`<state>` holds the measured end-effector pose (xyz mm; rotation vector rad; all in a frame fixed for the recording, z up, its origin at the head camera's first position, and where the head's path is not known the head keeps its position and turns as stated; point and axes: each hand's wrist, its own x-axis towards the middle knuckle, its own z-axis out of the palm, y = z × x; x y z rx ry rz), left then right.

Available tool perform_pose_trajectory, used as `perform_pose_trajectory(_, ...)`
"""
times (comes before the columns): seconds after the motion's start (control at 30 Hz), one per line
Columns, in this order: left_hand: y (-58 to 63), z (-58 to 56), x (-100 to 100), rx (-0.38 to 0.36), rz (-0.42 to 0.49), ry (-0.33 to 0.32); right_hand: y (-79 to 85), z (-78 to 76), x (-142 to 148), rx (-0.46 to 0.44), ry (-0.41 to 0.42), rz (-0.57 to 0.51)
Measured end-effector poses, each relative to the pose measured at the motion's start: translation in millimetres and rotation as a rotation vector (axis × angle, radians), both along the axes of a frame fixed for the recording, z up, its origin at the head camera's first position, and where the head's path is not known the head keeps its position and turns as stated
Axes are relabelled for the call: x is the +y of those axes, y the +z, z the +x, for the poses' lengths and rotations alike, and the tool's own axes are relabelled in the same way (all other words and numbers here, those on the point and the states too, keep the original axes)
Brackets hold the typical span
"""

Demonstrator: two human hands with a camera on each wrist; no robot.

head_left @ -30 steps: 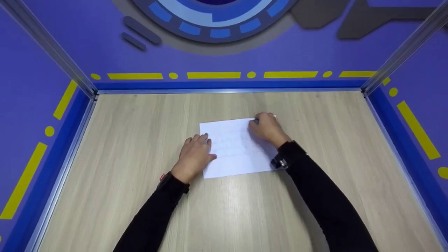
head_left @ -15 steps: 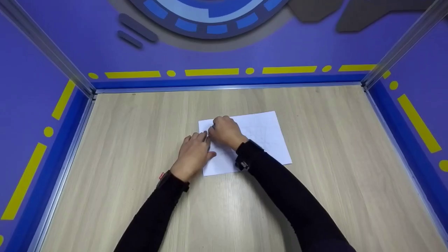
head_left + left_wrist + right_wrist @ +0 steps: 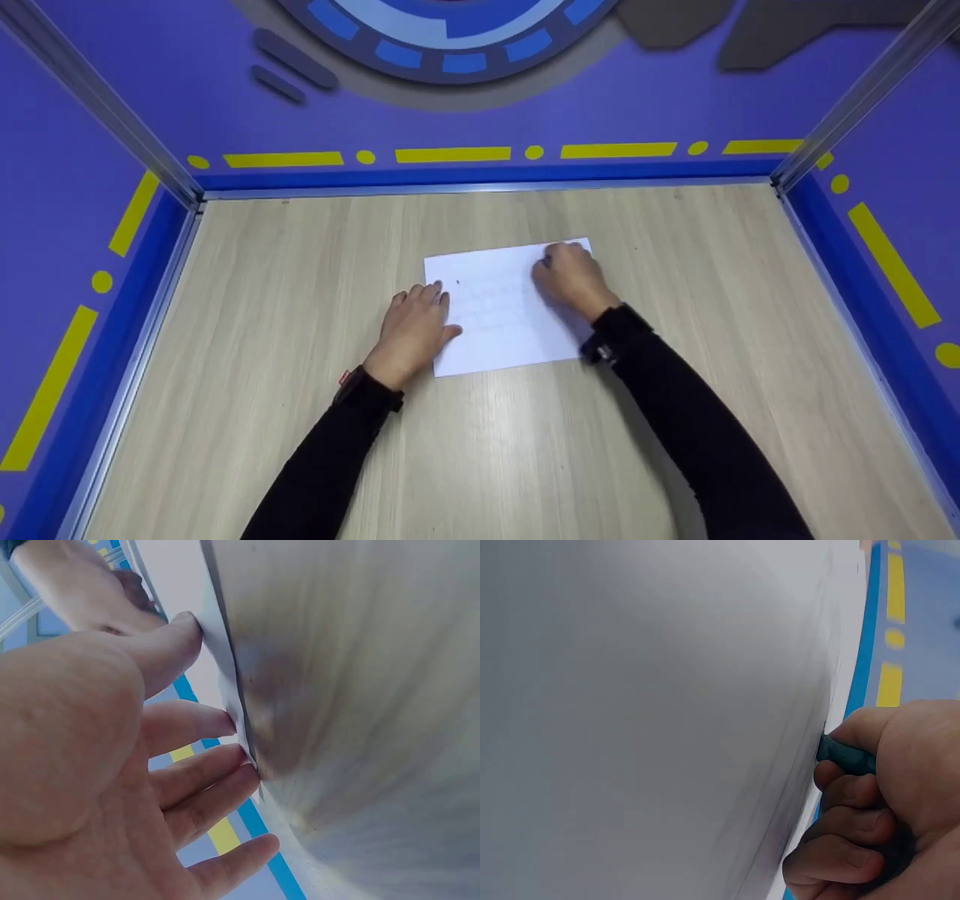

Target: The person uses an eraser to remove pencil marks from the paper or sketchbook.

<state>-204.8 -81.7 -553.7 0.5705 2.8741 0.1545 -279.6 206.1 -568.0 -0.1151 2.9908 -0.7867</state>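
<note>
We located a white paper sheet flat on the wood-grain worktop, near its middle and slightly skewed, with its far edge rising toward the right. The left hand lay across the sheet's left edge; in the left wrist view we saw its fingers extended, loosely apart and gripping nothing, with the thumb tip against the paper. The right hand was positioned over the far right part of the sheet, fingers curled, clamping a short dark teal stub between thumb and index finger. We saw the tip of the stub at the paper surface, but could not tell its exact type. Faint grey streaks marked the sheet between the hands, and we noted a small dark speck near the left fingertips. Beyond the worktop we saw a purple-blue wall panel with yellow dashes and dots.
</note>
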Motion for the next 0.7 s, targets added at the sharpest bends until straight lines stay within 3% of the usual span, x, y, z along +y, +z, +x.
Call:
perform_pose_trajectory(0.17,-0.3,-0.3,0.1,-0.007,0.002,0.003,-0.1,3.9,43.3,-0.008,-0.061,0.015)
perform_pose_trajectory(0.33,-1.1,0.0,0.9,-0.005,0.003,0.001,3.4,4.7,57.6,-0.051,-0.064,0.059)
perform_pose_trajectory(0.47,-0.7,0.3,2.8,-0.001,0.011,-0.007,11.6,4.9,52.7,-0.106,-0.055,0.083)
perform_pose_trajectory(0.7,0.6,-0.9,3.7,0.007,0.006,0.01,19.1,-3.6,3.6,-0.172,0.067,-0.061)
